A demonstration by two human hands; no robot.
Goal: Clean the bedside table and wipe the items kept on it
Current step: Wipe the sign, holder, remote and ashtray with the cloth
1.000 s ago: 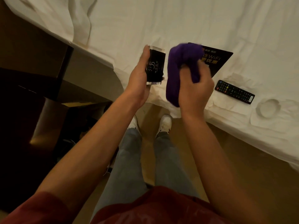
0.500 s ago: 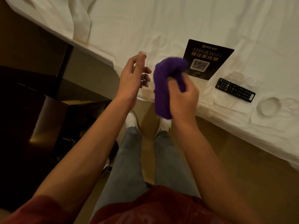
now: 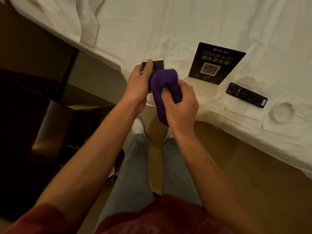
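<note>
My left hand (image 3: 137,84) grips a small dark block with clear edges (image 3: 157,64), thumb across its face, in front of the bed's edge. My right hand (image 3: 179,105) holds a bunched purple cloth (image 3: 164,81) pressed against the block, covering its lower part. On the white sheet lie a black WiFi sign with a QR code (image 3: 217,62) and a black remote control (image 3: 246,95). A round ashtray-like dish (image 3: 282,112) sits right of the remote.
The white bed (image 3: 185,22) fills the upper right. A dark bedside table (image 3: 25,102) stands at the left, mostly in shadow. My legs and white shoes (image 3: 138,125) stand on the tan floor between them.
The block has turned in my left hand, and the cloth in my right hand has moved back onto it, lower than a second ago.
</note>
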